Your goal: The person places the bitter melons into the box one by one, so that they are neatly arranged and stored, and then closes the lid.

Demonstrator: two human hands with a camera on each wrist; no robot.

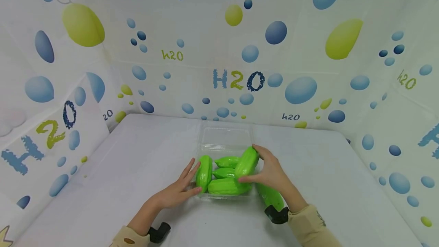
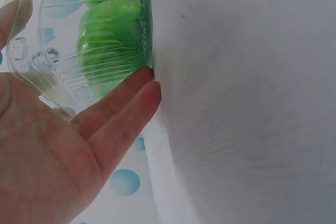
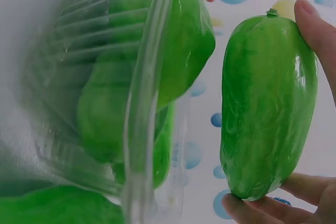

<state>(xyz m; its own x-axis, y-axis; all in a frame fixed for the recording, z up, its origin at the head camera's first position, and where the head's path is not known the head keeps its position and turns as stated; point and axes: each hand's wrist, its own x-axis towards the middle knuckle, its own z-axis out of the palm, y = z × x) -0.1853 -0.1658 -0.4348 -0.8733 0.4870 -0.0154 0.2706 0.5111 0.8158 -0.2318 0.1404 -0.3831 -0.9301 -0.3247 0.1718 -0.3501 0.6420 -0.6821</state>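
In the head view, a clear plastic clamshell box [image 1: 224,196] stands on the white table with its lid [image 1: 226,134] tipped open at the back. Several glossy green papayas, likely models, lie inside, one upright along the left wall [image 1: 204,172] and one across the front [image 1: 228,186]. My right hand [image 1: 272,169] holds another green papaya [image 3: 269,108] by its two ends, thumb at one end and fingers at the other, above the box's right side. Straight fingers of my left hand [image 2: 58,140] touch the box's left wall [image 2: 113,51].
One more green papaya [image 1: 271,195] lies on the table just right of the box, partly under my right forearm. A white cloth with blue and green drops [image 1: 250,52] hangs behind and at both sides of the white table [image 1: 147,144].
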